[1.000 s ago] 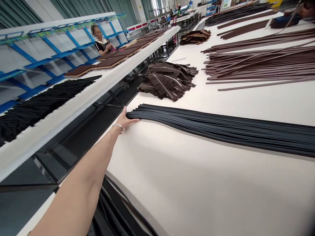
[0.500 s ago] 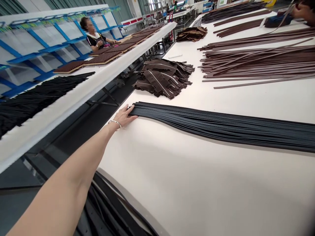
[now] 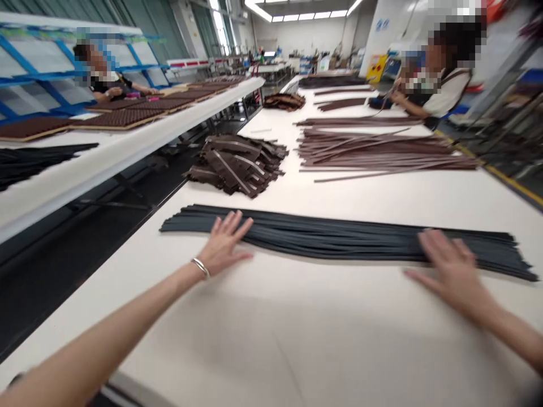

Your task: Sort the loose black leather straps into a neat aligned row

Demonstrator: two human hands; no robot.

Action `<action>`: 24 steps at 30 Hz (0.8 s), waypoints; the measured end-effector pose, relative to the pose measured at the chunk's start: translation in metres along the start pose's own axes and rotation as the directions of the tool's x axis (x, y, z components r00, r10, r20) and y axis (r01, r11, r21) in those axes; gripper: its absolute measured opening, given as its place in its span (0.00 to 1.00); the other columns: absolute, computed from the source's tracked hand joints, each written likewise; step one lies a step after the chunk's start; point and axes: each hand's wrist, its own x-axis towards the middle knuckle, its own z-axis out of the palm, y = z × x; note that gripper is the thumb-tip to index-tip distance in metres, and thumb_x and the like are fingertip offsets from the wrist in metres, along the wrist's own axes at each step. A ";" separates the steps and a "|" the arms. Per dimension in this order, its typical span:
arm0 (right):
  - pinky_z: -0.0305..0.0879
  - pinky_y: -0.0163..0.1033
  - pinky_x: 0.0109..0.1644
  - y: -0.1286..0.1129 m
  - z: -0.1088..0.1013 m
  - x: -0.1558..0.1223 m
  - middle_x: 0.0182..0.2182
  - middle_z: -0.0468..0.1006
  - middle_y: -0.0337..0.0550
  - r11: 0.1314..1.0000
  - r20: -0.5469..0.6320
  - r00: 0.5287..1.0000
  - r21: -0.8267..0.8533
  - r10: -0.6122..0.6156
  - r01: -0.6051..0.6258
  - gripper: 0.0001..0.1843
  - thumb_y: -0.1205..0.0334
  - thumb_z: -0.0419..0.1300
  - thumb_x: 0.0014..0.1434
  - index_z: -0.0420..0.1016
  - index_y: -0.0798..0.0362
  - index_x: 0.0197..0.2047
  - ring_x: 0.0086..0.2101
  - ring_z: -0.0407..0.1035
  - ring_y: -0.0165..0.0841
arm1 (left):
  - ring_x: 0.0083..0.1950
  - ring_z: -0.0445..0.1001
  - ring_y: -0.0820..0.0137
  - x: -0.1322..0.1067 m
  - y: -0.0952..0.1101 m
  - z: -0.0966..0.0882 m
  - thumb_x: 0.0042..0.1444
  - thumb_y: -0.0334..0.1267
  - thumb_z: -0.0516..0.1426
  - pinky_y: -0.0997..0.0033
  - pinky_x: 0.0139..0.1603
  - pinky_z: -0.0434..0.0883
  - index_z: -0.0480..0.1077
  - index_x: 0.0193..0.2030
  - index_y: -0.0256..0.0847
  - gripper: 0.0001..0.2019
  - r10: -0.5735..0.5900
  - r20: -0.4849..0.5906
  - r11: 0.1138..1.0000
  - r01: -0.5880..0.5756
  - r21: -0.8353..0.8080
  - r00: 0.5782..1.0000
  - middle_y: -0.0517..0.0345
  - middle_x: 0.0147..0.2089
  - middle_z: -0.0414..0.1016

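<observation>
On the long white table (image 3: 271, 350), one bundle of dark strips (image 3: 339, 240) is lying across the near side, too many strips to count. Two open hands are pressing on it, fingers spread, gripping nothing: the left hand (image 3: 223, 246), wearing one bangle (image 3: 200, 267), and the right hand (image 3: 452, 271). Uneven pressure could be skewing the loose ends, tbh.

Workshop hall with ceiling light panels (image 3: 307, 14) overhead, tall windows (image 3: 219, 34) in the left wall, blue-framed racks (image 3: 38, 73) alongside, further benches (image 3: 271, 68) beyond, and a yellow panel (image 3: 376, 68) at the far wall.
</observation>
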 end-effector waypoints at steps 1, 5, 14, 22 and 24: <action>0.43 0.57 0.69 -0.009 0.007 0.013 0.68 0.55 0.53 0.996 0.001 0.996 0.019 -0.085 0.085 0.44 0.33 0.41 0.62 0.39 0.48 0.73 0.67 0.49 0.46 | 0.75 0.37 0.52 0.012 0.019 0.005 0.54 0.63 0.54 0.41 0.71 0.41 0.43 0.72 0.52 0.43 0.057 0.000 0.998 -0.057 -0.019 0.998 0.47 0.75 0.39; 0.46 0.58 0.68 -0.034 0.035 0.050 0.67 0.57 0.52 0.989 0.019 0.989 0.017 -0.146 0.146 0.45 0.36 0.43 0.64 0.30 0.51 0.73 0.66 0.51 0.46 | 0.74 0.44 0.54 0.049 0.058 0.016 0.64 0.52 0.49 0.38 0.70 0.47 0.46 0.71 0.54 0.30 0.110 0.024 0.994 -0.110 -0.021 0.994 0.48 0.74 0.45; 0.40 0.56 0.70 -0.055 0.016 0.051 0.68 0.53 0.52 0.994 0.120 0.988 0.063 -0.101 0.094 0.38 0.43 0.44 0.67 0.41 0.56 0.73 0.67 0.47 0.44 | 0.74 0.45 0.57 0.056 0.091 0.023 0.64 0.51 0.46 0.40 0.71 0.45 0.45 0.71 0.56 0.29 0.138 -0.106 0.986 -0.146 -0.075 0.985 0.52 0.74 0.46; 0.38 0.50 0.72 -0.088 0.018 0.081 0.70 0.48 0.49 0.981 0.257 0.952 0.144 -0.166 0.132 0.39 0.41 0.36 0.68 0.43 0.61 0.72 0.69 0.41 0.39 | 0.74 0.47 0.62 0.085 0.123 0.029 0.65 0.49 0.37 0.47 0.72 0.46 0.48 0.71 0.46 0.29 0.237 -0.081 0.961 -0.245 -0.125 0.968 0.53 0.73 0.51; 0.36 0.51 0.71 -0.081 0.015 0.078 0.70 0.47 0.51 0.981 0.249 0.954 0.138 -0.168 0.137 0.41 0.40 0.38 0.68 0.43 0.62 0.72 0.69 0.41 0.40 | 0.74 0.47 0.61 0.084 0.127 0.025 0.65 0.50 0.37 0.46 0.72 0.45 0.49 0.71 0.45 0.30 0.240 -0.080 0.960 -0.249 -0.128 0.967 0.51 0.73 0.51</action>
